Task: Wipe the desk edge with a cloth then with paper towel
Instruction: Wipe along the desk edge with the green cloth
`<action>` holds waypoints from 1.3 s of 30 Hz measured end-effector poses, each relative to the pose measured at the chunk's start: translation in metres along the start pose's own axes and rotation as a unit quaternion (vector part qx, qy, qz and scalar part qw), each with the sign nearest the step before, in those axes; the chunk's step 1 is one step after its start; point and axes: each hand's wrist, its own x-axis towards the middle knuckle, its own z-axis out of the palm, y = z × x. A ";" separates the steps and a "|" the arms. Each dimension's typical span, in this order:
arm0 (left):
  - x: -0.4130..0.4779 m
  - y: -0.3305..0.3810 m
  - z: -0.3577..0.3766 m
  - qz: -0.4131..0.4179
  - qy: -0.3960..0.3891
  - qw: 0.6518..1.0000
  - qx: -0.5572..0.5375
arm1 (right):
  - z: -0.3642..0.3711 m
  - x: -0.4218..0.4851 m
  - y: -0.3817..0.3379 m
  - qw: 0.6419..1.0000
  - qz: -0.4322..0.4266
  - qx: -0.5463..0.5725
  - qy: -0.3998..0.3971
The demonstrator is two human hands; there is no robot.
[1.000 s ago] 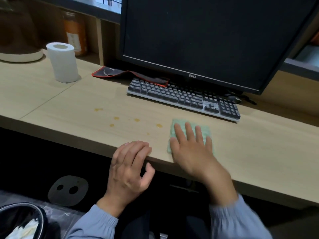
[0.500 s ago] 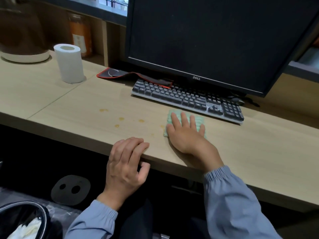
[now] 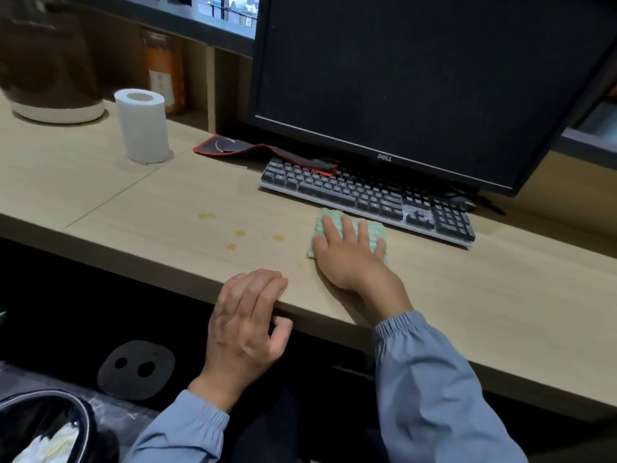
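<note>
My right hand [image 3: 350, 255] lies flat, fingers spread, pressing a light green cloth [image 3: 375, 230] onto the wooden desk [image 3: 467, 312], just in front of the keyboard. My left hand [image 3: 245, 315] rests on the desk's front edge, fingers on top and thumb below, holding nothing else. Several small yellow-brown drops [image 3: 238, 233] dot the desk to the left of the cloth. A white paper towel roll [image 3: 143, 125] stands upright at the back left.
A black keyboard [image 3: 367, 198] and a dark Dell monitor [image 3: 417, 78] sit behind the cloth. A black-and-red mouse pad [image 3: 233, 147] pokes out left of the keyboard. A brown pot [image 3: 50, 68] stands far left. A lined bin [image 3: 43, 429] sits on the floor.
My right hand has slid the cloth away from the front edge toward the keyboard and slightly left. My left hand has stayed on the desk edge.
</note>
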 end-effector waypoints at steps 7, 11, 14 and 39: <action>0.001 -0.001 -0.012 -0.031 -0.024 0.999 0.019 | 0.027 -0.074 -0.011 0.999 -0.015 -0.028 0.005; -0.001 -0.009 -0.010 -0.009 -0.016 0.999 0.035 | 0.014 -0.032 -0.015 1.000 0.007 -0.003 -0.005; -0.001 -0.012 -0.007 0.008 0.013 0.999 0.044 | -0.001 0.010 -0.018 1.000 0.017 0.002 -0.016; -0.004 -0.025 -0.003 0.033 0.028 0.999 0.024 | 0.024 -0.065 -0.026 0.999 -0.027 -0.025 -0.002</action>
